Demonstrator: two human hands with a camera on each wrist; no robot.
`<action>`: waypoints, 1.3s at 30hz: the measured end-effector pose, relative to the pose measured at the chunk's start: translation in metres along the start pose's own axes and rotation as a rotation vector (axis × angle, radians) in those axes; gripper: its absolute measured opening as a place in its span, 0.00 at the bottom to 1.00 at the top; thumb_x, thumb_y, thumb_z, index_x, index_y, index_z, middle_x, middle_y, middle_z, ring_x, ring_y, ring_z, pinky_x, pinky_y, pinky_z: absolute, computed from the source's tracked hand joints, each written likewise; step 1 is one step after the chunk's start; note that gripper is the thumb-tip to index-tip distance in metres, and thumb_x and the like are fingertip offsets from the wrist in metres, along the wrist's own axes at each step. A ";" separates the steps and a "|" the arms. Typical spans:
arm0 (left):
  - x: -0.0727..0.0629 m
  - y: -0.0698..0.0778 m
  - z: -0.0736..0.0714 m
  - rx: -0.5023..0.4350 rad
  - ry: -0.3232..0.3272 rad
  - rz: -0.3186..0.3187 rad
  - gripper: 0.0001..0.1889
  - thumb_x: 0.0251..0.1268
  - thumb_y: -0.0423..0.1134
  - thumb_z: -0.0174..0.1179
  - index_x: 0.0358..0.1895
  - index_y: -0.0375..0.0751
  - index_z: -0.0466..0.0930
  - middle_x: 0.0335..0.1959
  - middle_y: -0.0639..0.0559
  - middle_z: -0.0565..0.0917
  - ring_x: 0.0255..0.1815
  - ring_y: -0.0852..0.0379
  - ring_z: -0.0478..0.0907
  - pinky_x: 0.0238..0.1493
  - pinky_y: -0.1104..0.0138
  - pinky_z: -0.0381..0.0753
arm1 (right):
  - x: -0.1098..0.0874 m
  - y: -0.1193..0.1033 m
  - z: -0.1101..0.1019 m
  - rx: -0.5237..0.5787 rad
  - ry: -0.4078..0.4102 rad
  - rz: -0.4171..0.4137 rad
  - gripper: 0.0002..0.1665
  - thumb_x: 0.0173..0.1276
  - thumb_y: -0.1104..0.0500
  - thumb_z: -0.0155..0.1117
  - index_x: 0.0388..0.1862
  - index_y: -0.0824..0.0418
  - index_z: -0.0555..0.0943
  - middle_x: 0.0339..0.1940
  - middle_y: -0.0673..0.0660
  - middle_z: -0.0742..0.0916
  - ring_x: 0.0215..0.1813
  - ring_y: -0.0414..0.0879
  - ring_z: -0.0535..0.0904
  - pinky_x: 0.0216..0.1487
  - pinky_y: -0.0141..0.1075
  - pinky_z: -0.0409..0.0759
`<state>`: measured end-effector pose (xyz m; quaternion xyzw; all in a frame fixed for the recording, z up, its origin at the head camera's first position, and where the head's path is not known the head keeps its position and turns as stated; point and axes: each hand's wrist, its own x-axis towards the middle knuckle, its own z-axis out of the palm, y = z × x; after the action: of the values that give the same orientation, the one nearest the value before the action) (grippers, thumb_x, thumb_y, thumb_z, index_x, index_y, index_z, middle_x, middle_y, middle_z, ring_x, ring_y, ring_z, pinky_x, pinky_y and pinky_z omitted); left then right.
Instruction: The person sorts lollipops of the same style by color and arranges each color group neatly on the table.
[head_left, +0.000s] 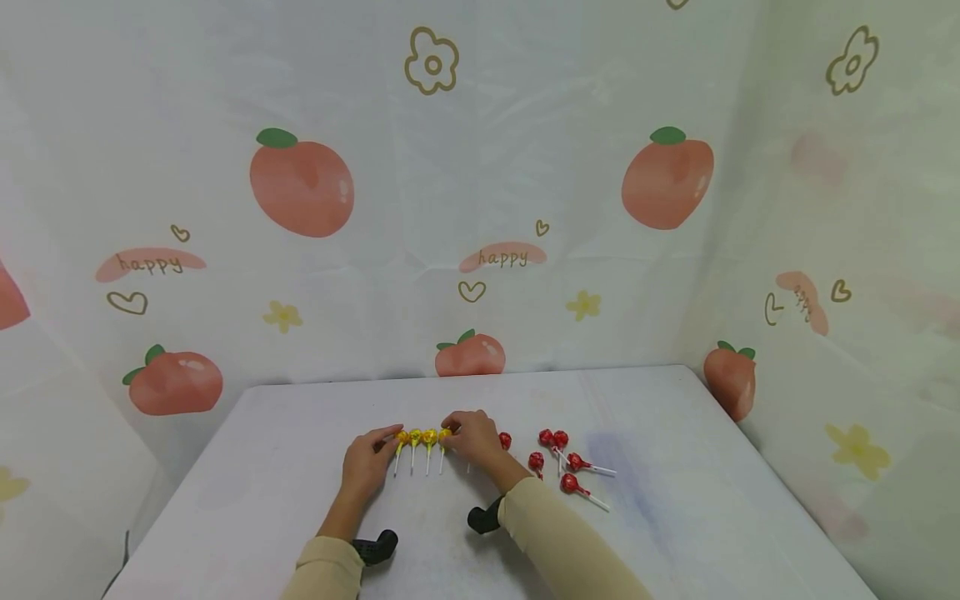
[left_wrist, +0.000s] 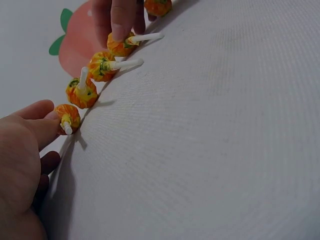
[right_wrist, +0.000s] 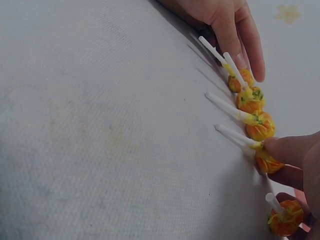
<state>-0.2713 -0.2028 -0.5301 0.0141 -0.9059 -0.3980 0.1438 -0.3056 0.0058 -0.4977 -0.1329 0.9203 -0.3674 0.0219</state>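
Both hands (head_left: 365, 461) (head_left: 476, 438) touch round, crinkly-wrapped yellow lollipops (head_left: 429, 437).

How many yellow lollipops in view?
5, in a row: first lollipop at the left hand, second lollipop and third lollipop between the hands, fourth lollipop at the right hand, fifth lollipop beyond it, mostly hidden in the head view.

Both arms (head_left: 567, 540) reach forward, left hand (head_left: 365, 461) and right hand (head_left: 477, 438) pinching between thumb and finger.
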 end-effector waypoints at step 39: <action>0.000 0.001 0.000 0.011 -0.015 -0.007 0.15 0.68 0.35 0.60 0.57 0.45 0.83 0.44 0.47 0.83 0.40 0.50 0.72 0.45 0.55 0.72 | -0.004 0.027 -0.031 -0.228 -0.026 -0.046 0.17 0.61 0.49 0.71 0.48 0.50 0.85 0.39 0.46 0.84 0.43 0.45 0.70 0.45 0.42 0.71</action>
<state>-0.2714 -0.2022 -0.5288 0.0149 -0.9092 -0.3936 0.1353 -0.3123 0.0465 -0.4933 -0.1601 0.9524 -0.2592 0.0102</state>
